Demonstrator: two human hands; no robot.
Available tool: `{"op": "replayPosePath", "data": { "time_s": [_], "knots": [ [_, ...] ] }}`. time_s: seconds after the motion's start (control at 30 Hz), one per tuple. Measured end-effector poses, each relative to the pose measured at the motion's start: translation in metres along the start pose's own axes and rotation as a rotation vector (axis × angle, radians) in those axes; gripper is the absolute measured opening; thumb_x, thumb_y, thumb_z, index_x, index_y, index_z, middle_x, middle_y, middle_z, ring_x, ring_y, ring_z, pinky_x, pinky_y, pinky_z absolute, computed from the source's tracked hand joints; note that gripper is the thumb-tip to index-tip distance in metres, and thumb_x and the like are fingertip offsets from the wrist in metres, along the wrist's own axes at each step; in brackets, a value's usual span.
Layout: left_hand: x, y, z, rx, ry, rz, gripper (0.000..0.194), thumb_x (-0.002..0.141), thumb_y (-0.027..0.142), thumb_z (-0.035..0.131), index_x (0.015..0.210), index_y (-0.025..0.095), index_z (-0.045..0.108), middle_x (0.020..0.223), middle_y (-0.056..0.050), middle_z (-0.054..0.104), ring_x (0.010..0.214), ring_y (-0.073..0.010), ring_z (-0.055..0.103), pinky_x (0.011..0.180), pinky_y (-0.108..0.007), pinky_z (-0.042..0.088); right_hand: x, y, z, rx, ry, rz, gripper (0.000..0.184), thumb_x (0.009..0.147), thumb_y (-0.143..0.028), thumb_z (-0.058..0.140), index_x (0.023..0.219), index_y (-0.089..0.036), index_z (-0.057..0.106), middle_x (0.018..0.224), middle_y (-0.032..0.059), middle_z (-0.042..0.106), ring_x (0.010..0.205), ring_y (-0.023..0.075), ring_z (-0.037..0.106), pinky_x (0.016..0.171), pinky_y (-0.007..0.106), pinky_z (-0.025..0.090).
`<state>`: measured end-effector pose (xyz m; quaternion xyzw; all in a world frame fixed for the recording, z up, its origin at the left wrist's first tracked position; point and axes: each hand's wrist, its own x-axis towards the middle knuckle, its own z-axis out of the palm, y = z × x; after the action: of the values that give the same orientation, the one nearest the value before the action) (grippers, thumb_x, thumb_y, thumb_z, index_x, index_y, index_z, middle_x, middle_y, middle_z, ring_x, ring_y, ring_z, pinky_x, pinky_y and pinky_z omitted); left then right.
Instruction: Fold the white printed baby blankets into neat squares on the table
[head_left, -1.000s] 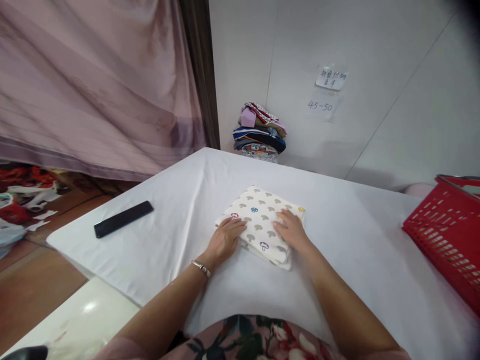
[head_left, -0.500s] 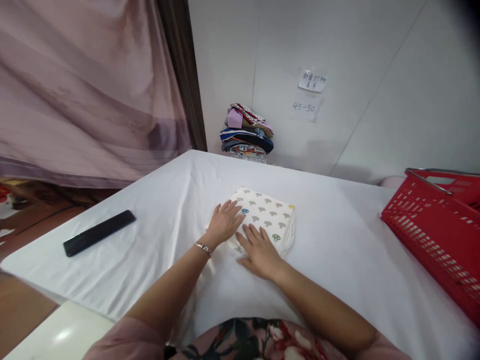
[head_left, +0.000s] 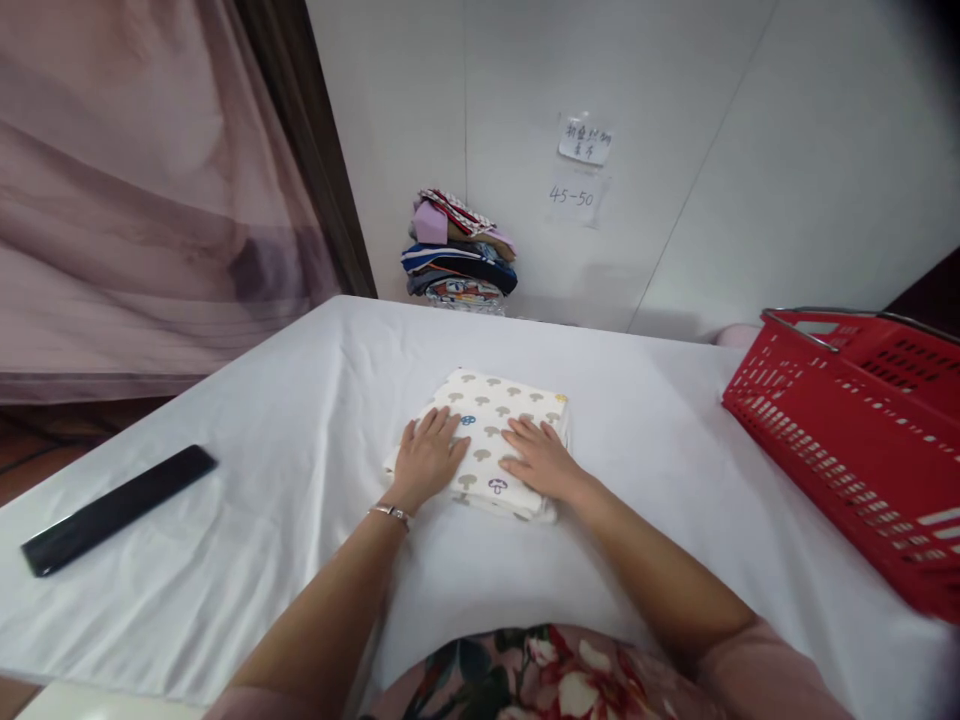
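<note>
A folded white cloth [head_left: 487, 455] printed with grey mushrooms, plus a few coloured ones, lies in front of me as a roughly square bundle. My left hand [head_left: 430, 455] rests flat on its left side, fingers spread and pointing away from me; a bracelet is on that wrist. On the bundle's right side lies my right hand [head_left: 541, 457], palm down with its fingers apart. Both hands touch the top of the cloth without gripping it. Loose edges of its layers show at the left and at the near right corner.
A white-covered table [head_left: 637, 420] carries the cloth. At the left lies a long black flat object [head_left: 120, 510]. A red perforated basket [head_left: 847, 430] with a metal handle stands at the right. Beyond the far edge is a pile of folded fabrics [head_left: 459, 250] by the wall.
My right hand has moved from the near edge up onto the cloth's right side. The near part of the cloth is now uncovered, showing a purple mushroom. The camera view has shifted right.
</note>
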<state>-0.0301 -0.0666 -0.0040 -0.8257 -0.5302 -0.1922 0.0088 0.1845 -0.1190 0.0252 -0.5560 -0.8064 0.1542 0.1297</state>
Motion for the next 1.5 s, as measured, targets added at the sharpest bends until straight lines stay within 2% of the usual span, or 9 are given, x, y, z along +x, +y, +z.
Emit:
{"op": "replayPosePath", "data": {
  "time_s": [0.13, 0.33, 0.53, 0.7, 0.8, 0.93, 1.13, 1.27, 1.5],
  "knots": [
    [0.0, 0.0, 0.002, 0.005, 0.014, 0.009, 0.042, 0.09, 0.041, 0.04, 0.127, 0.025, 0.05, 0.139, -0.009, 0.047, 0.131, -0.0274, 0.037, 0.106, -0.054, 0.028, -0.002, 0.017, 0.007, 0.019, 0.018, 0.023, 0.053, 0.092, -0.048, 0.036, 0.139, -0.022, 0.04, 0.151, 0.0069, 0.026, 0.141, 0.0224, 0.013, 0.112, 0.047, 0.01],
    [-0.001, -0.002, 0.001, -0.011, 0.031, 0.01, 0.041, 0.09, 0.041, 0.039, 0.125, 0.025, 0.052, 0.138, -0.008, 0.048, 0.131, -0.0269, 0.038, 0.106, -0.051, 0.028, -0.015, 0.029, 0.015, 0.162, 0.174, -0.008, 0.043, 0.09, -0.041, 0.045, 0.129, -0.025, 0.052, 0.144, 0.0052, 0.04, 0.138, 0.0211, 0.026, 0.112, 0.046, 0.018],
    [-0.012, 0.004, -0.006, -0.098, 0.061, 0.095, 0.037, 0.091, 0.04, 0.04, 0.121, 0.024, 0.057, 0.132, -0.007, 0.054, 0.127, -0.0244, 0.044, 0.107, -0.048, 0.028, -0.012, 0.075, 0.015, 0.503, 0.601, 0.377, 0.039, 0.087, -0.033, 0.045, 0.122, -0.022, 0.059, 0.138, 0.0066, 0.048, 0.127, 0.0193, 0.044, 0.106, 0.038, 0.035],
    [-0.021, 0.027, -0.013, -0.186, -0.089, 0.445, 0.049, 0.084, 0.052, 0.05, 0.125, 0.024, 0.053, 0.135, -0.007, 0.051, 0.128, -0.025, 0.042, 0.111, -0.05, 0.023, -0.011, 0.105, 0.012, 0.768, 0.653, 0.573, 0.052, 0.087, -0.031, 0.044, 0.137, -0.016, 0.042, 0.135, 0.0129, 0.05, 0.12, 0.0199, 0.051, 0.096, 0.036, 0.046],
    [-0.016, 0.022, -0.018, -0.174, 0.035, 0.272, 0.043, 0.086, 0.048, 0.048, 0.121, 0.024, 0.056, 0.133, -0.007, 0.053, 0.127, -0.0244, 0.043, 0.11, -0.047, 0.024, -0.008, 0.112, 0.013, 0.821, 0.681, 0.557, 0.054, 0.088, -0.034, 0.043, 0.139, -0.019, 0.039, 0.138, 0.0117, 0.047, 0.12, 0.0204, 0.051, 0.092, 0.037, 0.049],
    [-0.006, -0.008, -0.025, -0.098, 0.056, -0.24, 0.048, 0.086, 0.049, 0.041, 0.12, 0.017, 0.055, 0.127, -0.013, 0.056, 0.117, -0.029, 0.051, 0.095, -0.044, 0.042, 0.009, 0.118, 0.01, 0.733, 0.651, 0.528, 0.055, 0.086, -0.037, 0.047, 0.137, -0.019, 0.042, 0.138, 0.0126, 0.047, 0.123, 0.0204, 0.048, 0.1, 0.038, 0.04],
    [-0.001, -0.027, -0.029, -0.167, -0.196, -0.503, 0.063, 0.078, 0.06, 0.047, 0.124, 0.017, 0.051, 0.11, -0.014, 0.065, 0.096, -0.0301, 0.062, 0.076, -0.04, 0.05, 0.043, 0.123, -0.013, 0.529, 0.34, 0.419, 0.058, 0.079, -0.032, 0.059, 0.133, -0.018, 0.048, 0.131, 0.0093, 0.055, 0.116, 0.0197, 0.054, 0.1, 0.033, 0.04],
    [0.025, -0.03, -0.031, -0.196, -0.167, -0.429, 0.054, 0.077, 0.047, 0.054, 0.124, 0.021, 0.051, 0.112, -0.009, 0.064, 0.094, -0.0248, 0.063, 0.078, -0.034, 0.05, 0.041, 0.126, -0.023, 0.531, 0.22, 0.393, 0.057, 0.072, -0.029, 0.064, 0.126, -0.014, 0.055, 0.129, 0.0105, 0.056, 0.116, 0.0225, 0.054, 0.099, 0.033, 0.04],
    [0.128, -0.041, -0.012, -0.022, -0.048, -0.119, 0.048, 0.081, 0.036, 0.054, 0.125, 0.019, 0.05, 0.122, -0.01, 0.057, 0.113, -0.0261, 0.052, 0.097, -0.037, 0.039, -0.014, 0.104, -0.011, 0.527, 0.182, 0.478, 0.067, 0.074, -0.039, 0.061, 0.135, -0.021, 0.045, 0.09, 0.0021, 0.068, 0.078, 0.0191, 0.063, 0.072, 0.03, 0.049]
  ]
}}
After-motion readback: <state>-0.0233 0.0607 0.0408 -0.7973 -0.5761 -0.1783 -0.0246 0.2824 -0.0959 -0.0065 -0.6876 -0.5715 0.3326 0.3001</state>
